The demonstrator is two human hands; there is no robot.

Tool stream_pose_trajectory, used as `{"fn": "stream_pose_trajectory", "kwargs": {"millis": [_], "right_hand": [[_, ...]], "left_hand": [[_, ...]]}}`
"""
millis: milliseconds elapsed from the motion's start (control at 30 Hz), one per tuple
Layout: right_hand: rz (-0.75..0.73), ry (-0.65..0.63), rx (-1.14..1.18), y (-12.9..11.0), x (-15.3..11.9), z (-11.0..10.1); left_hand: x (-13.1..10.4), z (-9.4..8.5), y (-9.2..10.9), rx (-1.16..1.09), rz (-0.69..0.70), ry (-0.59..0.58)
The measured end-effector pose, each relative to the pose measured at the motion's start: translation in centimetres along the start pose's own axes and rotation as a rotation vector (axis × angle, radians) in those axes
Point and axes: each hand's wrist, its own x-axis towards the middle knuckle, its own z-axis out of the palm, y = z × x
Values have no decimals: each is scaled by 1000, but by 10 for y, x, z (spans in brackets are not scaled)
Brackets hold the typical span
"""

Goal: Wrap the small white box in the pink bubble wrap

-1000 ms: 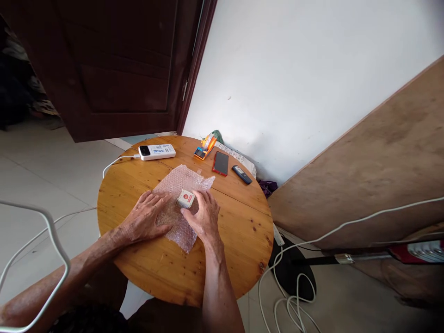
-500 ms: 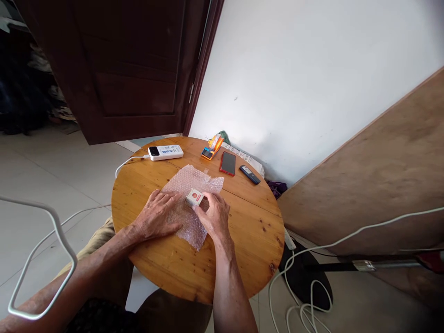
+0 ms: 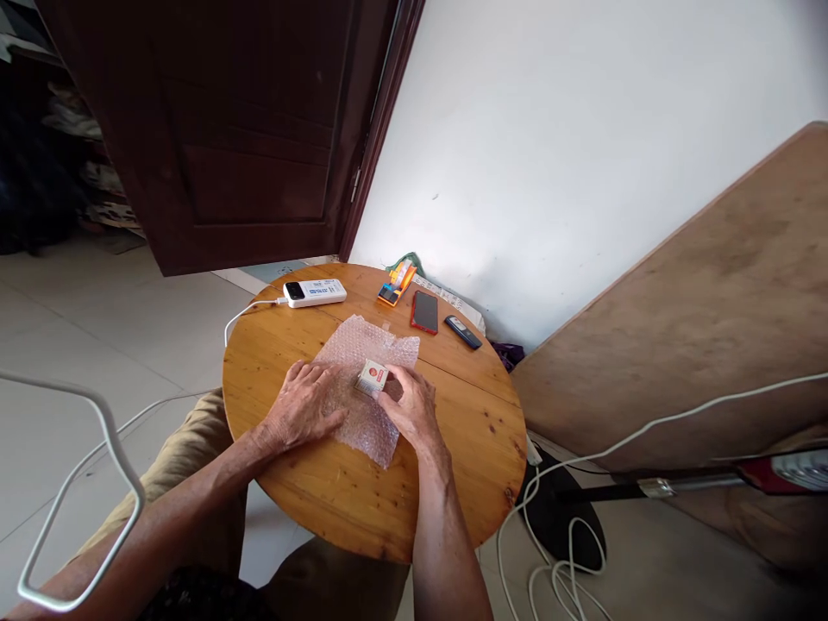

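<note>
While the left hand (image 3: 304,404) lies palm down, fingers spread, over the left side of a clear, pinkish sheet of bubble wrap (image 3: 362,423), the right hand (image 3: 414,410) has the small, pale cardboard box with red print (image 3: 373,376) between thumb and forefinger! It's a narrow pinch at the box's right side, and how hard it presses I cannot tell. The left grips nothing; it's wide and flat, by the look of it pinning the plastic down.

And where's the box? Right there on top of the sheet, near its middle, printed face up, a little askew to the wrap's edges. All of it sits on the round, varnished wooden table (image 3: 466,466). Lining up the box on its sheet looks to be the step in hand, with no plastic folded over it yet.

What does the next move call for? A steady box, I'd judge, and a free edge of wrap within reach of the left fingers. Well apart, towards the wall, stands an orange-and-blue plastic tape dispenser (image 3: 398,283), untouched, with a black-screened, red-edged phone (image 3: 424,312) just beside it.
</note>
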Motion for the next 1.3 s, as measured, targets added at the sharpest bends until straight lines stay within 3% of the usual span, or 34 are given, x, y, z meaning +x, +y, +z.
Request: {"fn": "stream_pose_trajectory", "kwargs": {"millis": [267,400,600,767,1033,1200,1300], "right_hand": [[9,-24,52,8,0,0],[58,37,161,15,-2,-8],[37,68,156,23,-2,-8],[-54,103,147,18,-2,-7],[-73,35,157,10,-3,-9],[-18,123,194,18,-3,-10],[-25,103,183,15,-2,-6]], "left_hand": [[2,3,-8,-103,-13,77],[-9,0,-5,-110,38,147],[-30,-19,7,-16,218,-29],[-24,-21,10,66,246,-128],[-15,-1,18,75,268,-99],[-16,-10,14,-15,232,-77],[-11,-16,14,-28,211,-52]]}}
